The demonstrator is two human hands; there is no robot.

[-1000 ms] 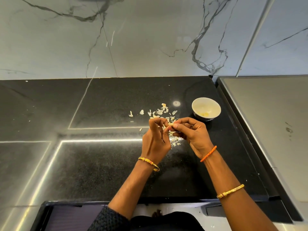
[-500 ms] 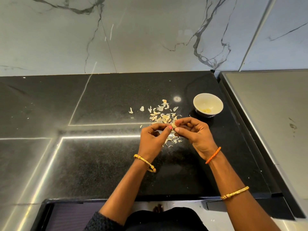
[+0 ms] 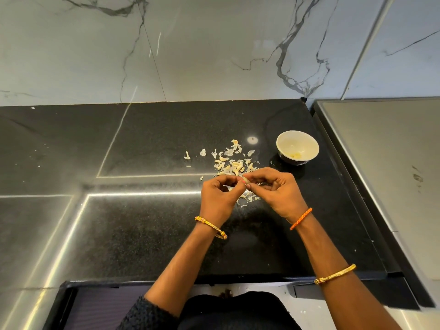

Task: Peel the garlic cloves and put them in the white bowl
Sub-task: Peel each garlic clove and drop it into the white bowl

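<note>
We see a garlic clove (image 3: 246, 181) pinched between the fingertips of the left hand (image 3: 217, 197) and the right hand (image 3: 276, 191), mostly hidden by them, above the black counter (image 3: 142, 222). Behind them lies a pile of cloves and skins (image 3: 232, 164). The white bowl (image 3: 297, 146) stands to the right, holding some pale pieces, hard to make out.

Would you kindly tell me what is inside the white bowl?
A few pale yellowish pieces, probably peeled garlic, lie at the bottom of the white bowl. Its near wall hides a bit of the floor.
</note>
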